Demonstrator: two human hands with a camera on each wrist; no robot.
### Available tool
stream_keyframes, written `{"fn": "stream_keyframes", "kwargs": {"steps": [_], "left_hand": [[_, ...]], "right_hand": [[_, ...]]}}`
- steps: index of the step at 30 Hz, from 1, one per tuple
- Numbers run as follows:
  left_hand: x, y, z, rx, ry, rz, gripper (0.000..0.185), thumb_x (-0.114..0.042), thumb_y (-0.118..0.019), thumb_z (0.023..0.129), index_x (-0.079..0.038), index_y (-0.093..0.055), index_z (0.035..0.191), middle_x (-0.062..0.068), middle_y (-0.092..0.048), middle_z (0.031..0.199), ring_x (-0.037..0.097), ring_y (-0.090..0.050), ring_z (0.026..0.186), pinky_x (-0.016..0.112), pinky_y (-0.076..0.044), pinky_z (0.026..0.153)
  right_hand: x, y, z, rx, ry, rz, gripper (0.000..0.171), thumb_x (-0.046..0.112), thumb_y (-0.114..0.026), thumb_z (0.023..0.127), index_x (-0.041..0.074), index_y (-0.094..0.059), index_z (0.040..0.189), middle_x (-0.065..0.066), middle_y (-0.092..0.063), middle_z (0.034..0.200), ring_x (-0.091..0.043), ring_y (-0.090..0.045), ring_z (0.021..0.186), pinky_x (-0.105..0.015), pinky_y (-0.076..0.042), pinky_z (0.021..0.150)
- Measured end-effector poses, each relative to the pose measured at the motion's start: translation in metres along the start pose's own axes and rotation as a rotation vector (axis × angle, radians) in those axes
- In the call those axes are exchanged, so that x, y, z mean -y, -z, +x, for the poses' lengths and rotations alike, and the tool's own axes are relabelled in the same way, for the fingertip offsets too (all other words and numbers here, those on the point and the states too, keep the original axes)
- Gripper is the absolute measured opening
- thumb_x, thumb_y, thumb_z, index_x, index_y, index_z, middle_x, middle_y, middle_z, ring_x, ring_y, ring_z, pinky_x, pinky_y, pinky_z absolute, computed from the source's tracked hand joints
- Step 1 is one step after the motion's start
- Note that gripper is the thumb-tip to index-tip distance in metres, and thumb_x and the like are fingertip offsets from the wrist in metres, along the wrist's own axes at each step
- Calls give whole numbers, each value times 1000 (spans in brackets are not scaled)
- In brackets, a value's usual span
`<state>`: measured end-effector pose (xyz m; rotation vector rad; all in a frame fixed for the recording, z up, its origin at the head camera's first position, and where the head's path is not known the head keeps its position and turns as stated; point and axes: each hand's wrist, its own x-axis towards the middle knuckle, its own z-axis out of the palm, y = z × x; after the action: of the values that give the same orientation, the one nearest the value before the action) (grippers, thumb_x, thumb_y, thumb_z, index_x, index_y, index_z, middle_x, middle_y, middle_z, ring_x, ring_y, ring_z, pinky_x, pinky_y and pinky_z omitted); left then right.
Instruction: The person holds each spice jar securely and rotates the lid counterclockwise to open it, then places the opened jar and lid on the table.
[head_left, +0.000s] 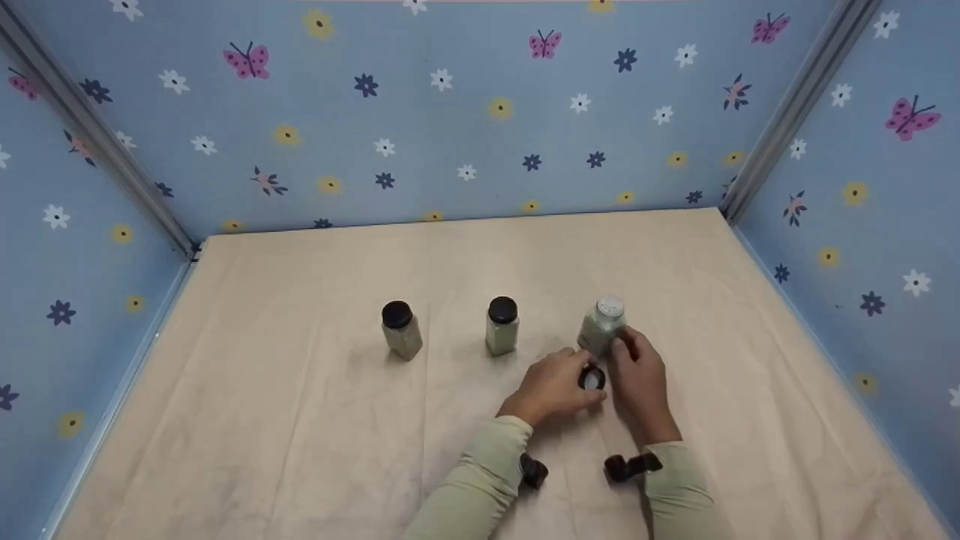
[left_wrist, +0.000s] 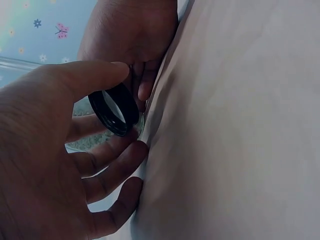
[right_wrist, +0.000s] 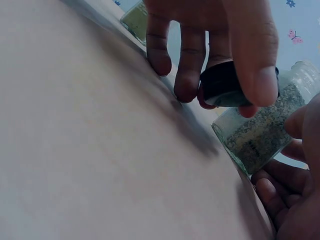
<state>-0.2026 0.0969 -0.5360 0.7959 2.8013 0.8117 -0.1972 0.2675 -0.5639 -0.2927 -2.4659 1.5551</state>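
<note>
Three small glass spice jars stand in a row on the cloth. The left jar [head_left: 401,330] and middle jar [head_left: 502,326] carry black caps. The right jar [head_left: 602,324] [right_wrist: 260,131] is uncapped, showing its white shaker top. My right hand [head_left: 626,349] [right_wrist: 290,162] grips this jar low on its side. My left hand [head_left: 579,373] [left_wrist: 131,114] pinches the black cap [head_left: 592,379] [left_wrist: 114,107] [right_wrist: 225,86] between thumb and fingers, just in front of the jar and low over the cloth.
A beige cloth [head_left: 300,420] covers the table. Blue walls with flowers and butterflies [head_left: 450,112] close it in at the back and both sides. Black wrist cameras [head_left: 534,471] [head_left: 628,466] sit on my pale green sleeves.
</note>
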Motion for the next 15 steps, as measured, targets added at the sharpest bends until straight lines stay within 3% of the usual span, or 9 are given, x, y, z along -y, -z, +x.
{"fn": "stream_keyframes", "kwargs": {"steps": [15], "left_hand": [[-6, -4, 3, -17, 44, 76, 44, -49, -76, 82, -22, -69, 116, -1, -60, 94, 16, -57, 80, 33, -46, 66]], "right_hand": [[0, 0, 1, -8, 7, 1, 46, 33, -49, 105, 9, -53, 144, -11, -56, 142, -26, -48, 134, -44, -37, 110]]}}
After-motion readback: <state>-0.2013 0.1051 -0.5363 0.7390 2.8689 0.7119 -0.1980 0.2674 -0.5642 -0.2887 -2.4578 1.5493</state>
